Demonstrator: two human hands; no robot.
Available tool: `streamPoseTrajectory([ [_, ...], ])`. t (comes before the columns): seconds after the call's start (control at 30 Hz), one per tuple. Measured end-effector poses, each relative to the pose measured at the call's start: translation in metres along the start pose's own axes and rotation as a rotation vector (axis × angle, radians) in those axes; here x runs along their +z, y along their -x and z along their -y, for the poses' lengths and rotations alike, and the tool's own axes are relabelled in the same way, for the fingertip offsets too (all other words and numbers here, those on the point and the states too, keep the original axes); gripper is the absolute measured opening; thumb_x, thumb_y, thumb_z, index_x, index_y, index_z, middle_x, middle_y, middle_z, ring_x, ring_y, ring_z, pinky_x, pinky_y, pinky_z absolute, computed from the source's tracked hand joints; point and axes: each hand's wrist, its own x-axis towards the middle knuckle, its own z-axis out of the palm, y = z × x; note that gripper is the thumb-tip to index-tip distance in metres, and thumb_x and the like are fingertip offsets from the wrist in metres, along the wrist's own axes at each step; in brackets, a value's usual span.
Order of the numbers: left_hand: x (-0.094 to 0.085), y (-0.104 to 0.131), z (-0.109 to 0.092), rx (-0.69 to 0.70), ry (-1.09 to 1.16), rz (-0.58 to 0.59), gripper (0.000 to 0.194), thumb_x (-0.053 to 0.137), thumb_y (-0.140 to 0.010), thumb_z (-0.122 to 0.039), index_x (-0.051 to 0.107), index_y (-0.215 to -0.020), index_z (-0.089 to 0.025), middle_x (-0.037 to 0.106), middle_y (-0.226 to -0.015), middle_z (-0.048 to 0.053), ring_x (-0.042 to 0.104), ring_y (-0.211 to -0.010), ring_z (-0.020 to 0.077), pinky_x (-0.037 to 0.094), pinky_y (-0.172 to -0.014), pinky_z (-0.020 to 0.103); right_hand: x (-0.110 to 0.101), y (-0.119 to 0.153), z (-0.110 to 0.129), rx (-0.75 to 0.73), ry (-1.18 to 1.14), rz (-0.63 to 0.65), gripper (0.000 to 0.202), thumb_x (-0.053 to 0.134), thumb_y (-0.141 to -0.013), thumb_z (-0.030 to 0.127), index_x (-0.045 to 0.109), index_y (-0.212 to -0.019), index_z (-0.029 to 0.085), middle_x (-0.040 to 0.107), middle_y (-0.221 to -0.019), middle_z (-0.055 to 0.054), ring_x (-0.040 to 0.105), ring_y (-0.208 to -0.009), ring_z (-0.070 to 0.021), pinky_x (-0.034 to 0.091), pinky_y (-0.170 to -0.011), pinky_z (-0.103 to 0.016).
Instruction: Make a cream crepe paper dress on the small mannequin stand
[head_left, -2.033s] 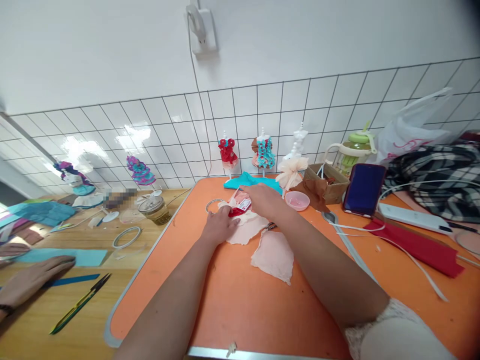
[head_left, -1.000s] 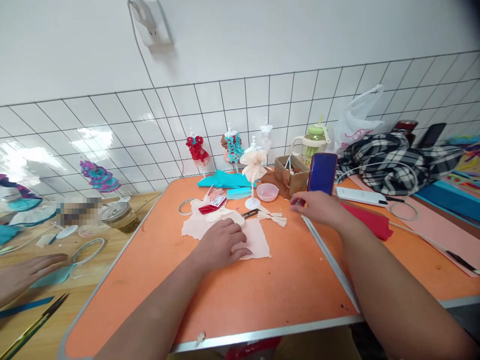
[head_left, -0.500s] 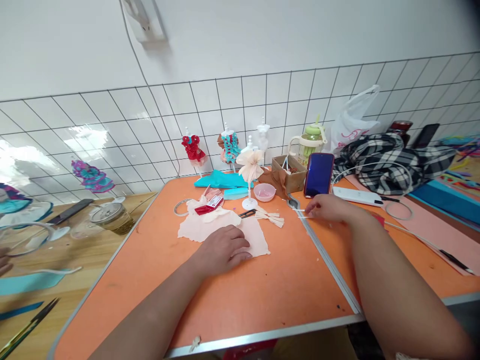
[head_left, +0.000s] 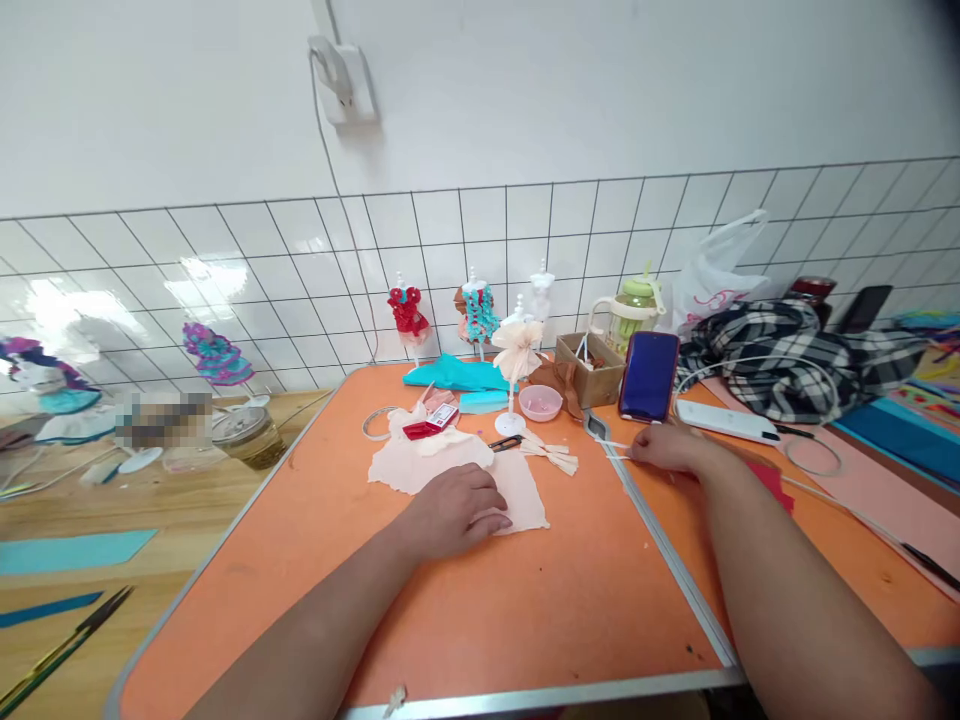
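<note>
My left hand point(head_left: 459, 508) lies palm down, fingers loosely stretched, on a torn-edged sheet of cream crepe paper point(head_left: 525, 490). Over to the right, my right hand point(head_left: 667, 447) pinches the end of a thin white stick point(head_left: 618, 457) just above the orange tabletop. Behind the paper stands a small white dress form with a pale pleated paper skirt point(head_left: 517, 355). At its foot are small black-handled scissors point(head_left: 506, 443) and a cream paper bow point(head_left: 551, 452). A red and white packet point(head_left: 431, 422) rests on crumpled pale paper.
A pink bowl point(head_left: 540, 403), a cardboard box point(head_left: 589, 370) and an upright phone point(head_left: 649, 375) stand at the back. Other dressed forms, one in red point(head_left: 409, 315), line the tiled wall. A plaid cloth point(head_left: 780, 340) and cables lie at right; a wooden table point(head_left: 202, 500) adjoins at left.
The view has tilted up slightly, so things sit lower and further right in the picture. My left hand stays on the paper; my right hand still pinches near the white stick.
</note>
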Motion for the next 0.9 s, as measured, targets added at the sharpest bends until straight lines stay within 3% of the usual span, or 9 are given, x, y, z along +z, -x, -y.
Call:
streamPoseTrajectory([
  [0.1,0.001,0.001,0.000,-0.013,0.019,-0.039,0.030,0.046,-0.089,-0.040,0.069,-0.088,-0.021,0.064,-0.087,0.006,0.055,-0.083,0.0193,0.043,-0.072,0.030,-0.011,0.009,0.015,-0.104,0.007,-0.007,0.026,0.053,-0.081,0.036,0.066,-0.064,0.021,0.065,-0.071,-0.003,0.060,-0.070,-0.0199,0.034,-0.061,-0.028],
  [0.17,0.001,0.002,-0.002,-0.036,0.051,-0.114,0.028,0.047,-0.089,-0.039,0.068,-0.093,-0.021,0.064,-0.088,0.006,0.054,-0.086,0.0196,0.043,-0.075,0.032,-0.019,0.021,0.035,-0.255,0.004,-0.122,0.025,0.049,-0.084,0.032,0.067,-0.070,0.022,0.065,-0.082,-0.004,0.059,-0.082,-0.0206,0.032,-0.066,-0.028],
  [0.27,0.002,0.001,-0.009,-0.097,0.118,-0.292,0.032,0.048,-0.089,-0.036,0.060,-0.115,-0.022,0.060,-0.107,0.009,0.051,-0.102,0.0208,0.041,-0.088,0.034,-0.023,0.045,0.079,-0.498,-0.076,-0.295,0.026,0.047,-0.089,0.033,0.068,-0.077,0.025,0.065,-0.084,-0.003,0.056,-0.086,-0.0204,0.031,-0.073,-0.031],
  [0.37,0.001,0.000,-0.020,-0.178,0.111,-0.379,0.041,0.047,-0.089,-0.036,0.048,-0.129,-0.024,0.050,-0.125,0.010,0.042,-0.118,0.0228,0.034,-0.099,0.039,-0.016,0.068,0.122,-0.759,-0.164,-0.224,0.023,0.046,-0.091,0.032,0.066,-0.083,0.023,0.066,-0.086,-0.002,0.057,-0.085,-0.0180,0.031,-0.078,-0.033],
  [0.43,0.001,-0.001,-0.026,-0.224,0.066,-0.369,0.039,0.047,-0.089,-0.036,0.049,-0.127,-0.025,0.048,-0.128,0.009,0.038,-0.121,0.0243,0.030,-0.101,0.043,-0.008,0.078,0.140,-0.829,-0.201,-0.217,0.017,0.049,-0.089,0.029,0.063,-0.083,0.021,0.066,-0.084,-0.001,0.056,-0.084,-0.0173,0.030,-0.078,-0.033],
  [0.57,0.002,-0.003,-0.034,-0.247,-0.038,-0.320,0.023,0.044,-0.090,-0.029,0.062,-0.103,-0.025,0.052,-0.126,0.006,0.038,-0.121,0.0258,0.022,-0.101,0.049,0.001,0.082,0.151,-0.885,-0.159,-0.261,0.019,0.047,-0.090,0.022,0.060,-0.078,0.019,0.066,-0.080,-0.001,0.055,-0.081,-0.0165,0.030,-0.076,-0.032],
  [0.73,-0.001,-0.005,-0.032,-0.200,-0.035,-0.291,0.020,0.045,-0.089,-0.022,0.065,-0.086,-0.023,0.061,-0.113,0.003,0.044,-0.114,0.0240,0.018,-0.100,0.050,0.006,0.077,0.150,-0.917,-0.135,-0.347,0.018,0.047,-0.089,0.020,0.060,-0.077,0.019,0.065,-0.075,-0.001,0.054,-0.077,-0.0154,0.030,-0.075,-0.032],
  [0.83,-0.005,-0.005,-0.028,-0.164,0.119,-0.324,0.021,0.047,-0.088,-0.020,0.067,-0.081,-0.024,0.065,-0.099,0.002,0.047,-0.105,0.0226,0.024,-0.097,0.047,0.011,0.080,0.155,-1.000,-0.205,-0.515,0.020,0.044,-0.088,0.014,0.059,-0.076,0.019,0.064,-0.074,-0.001,0.053,-0.075,-0.0144,0.033,-0.078,-0.033],
  [0.9,-0.007,-0.004,-0.024,-0.155,0.337,-0.382,0.020,0.050,-0.088,-0.023,0.068,-0.077,-0.023,0.065,-0.091,0.003,0.049,-0.100,0.0216,0.031,-0.093,0.041,0.014,0.085,0.161,-1.069,-0.297,-0.681,0.022,0.042,-0.086,0.009,0.060,-0.078,0.019,0.065,-0.077,-0.002,0.054,-0.075,-0.0142,0.034,-0.080,-0.033],
])
